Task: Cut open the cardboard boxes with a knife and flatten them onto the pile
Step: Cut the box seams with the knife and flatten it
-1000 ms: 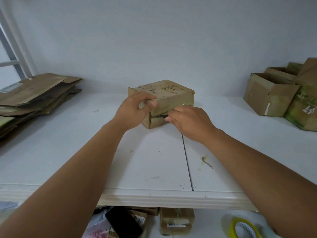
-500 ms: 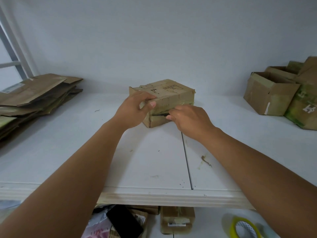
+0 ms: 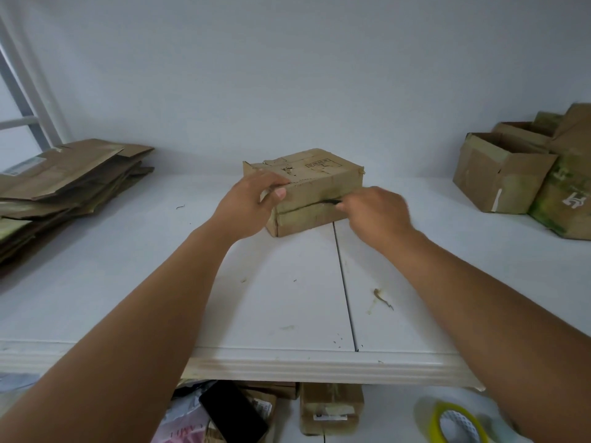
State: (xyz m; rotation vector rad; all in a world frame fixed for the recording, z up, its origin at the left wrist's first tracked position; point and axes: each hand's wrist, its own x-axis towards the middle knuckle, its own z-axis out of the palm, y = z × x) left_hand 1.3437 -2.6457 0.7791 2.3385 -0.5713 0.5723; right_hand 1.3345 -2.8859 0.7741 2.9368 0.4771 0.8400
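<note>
Since the earlier frame the right hand has slid rightward along the near side of the cardboard box, and the dark slit in that side now reaches farther toward the box's right corner.

The white tabletop runs the full width of the view, with a seam down its middle and a few scuffs and scraps near the front edge. A pile of flattened cardboard lies at the left edge, against the back. A group of open boxes stands at the right edge, also toward the back. The cardboard box being cut sits at the middle of the tabletop, near the back wall, closed, with torn paper on its top face.

The left hand clasps the box's near left top corner, fingers over the top and thumb on the near side. The right hand is curled around a knife, of which only a dark tip shows, stuck into the slit in the box's near side; the hand is blurred.

Below the front edge, a roll of yellow tape and a dark flat object lie among more cardboard.
</note>
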